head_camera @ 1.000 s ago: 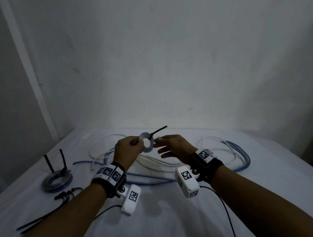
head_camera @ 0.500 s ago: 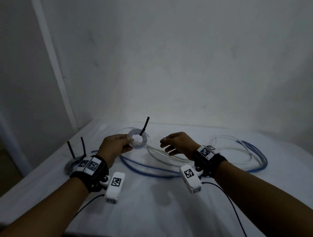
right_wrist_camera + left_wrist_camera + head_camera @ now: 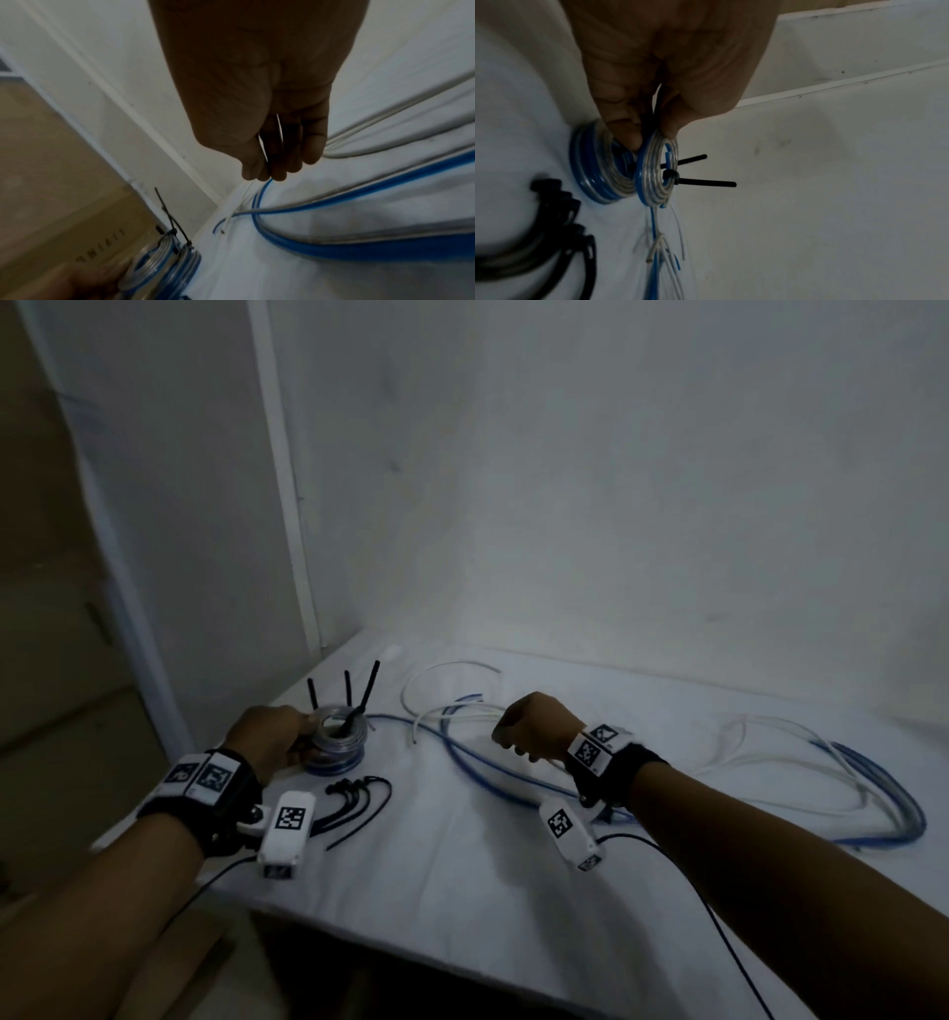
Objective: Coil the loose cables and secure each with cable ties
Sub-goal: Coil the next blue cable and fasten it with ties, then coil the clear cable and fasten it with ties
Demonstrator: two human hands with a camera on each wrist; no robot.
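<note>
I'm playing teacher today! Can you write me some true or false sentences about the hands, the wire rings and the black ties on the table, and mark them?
1. The left hand pinches a small tied coil. True.
2. The small coil has no tie on it. False: a black cable tie is round it, with its tail sticking out.
3. Another finished coil lies on the white table right by the held one. True.
4. The spare cable ties lie to the right of the right hand. False: they lie near the left hand, just in front of the coils.
5. All the cables are coiled. False: long loose cables, blue and white, still sprawl over the table.
</note>
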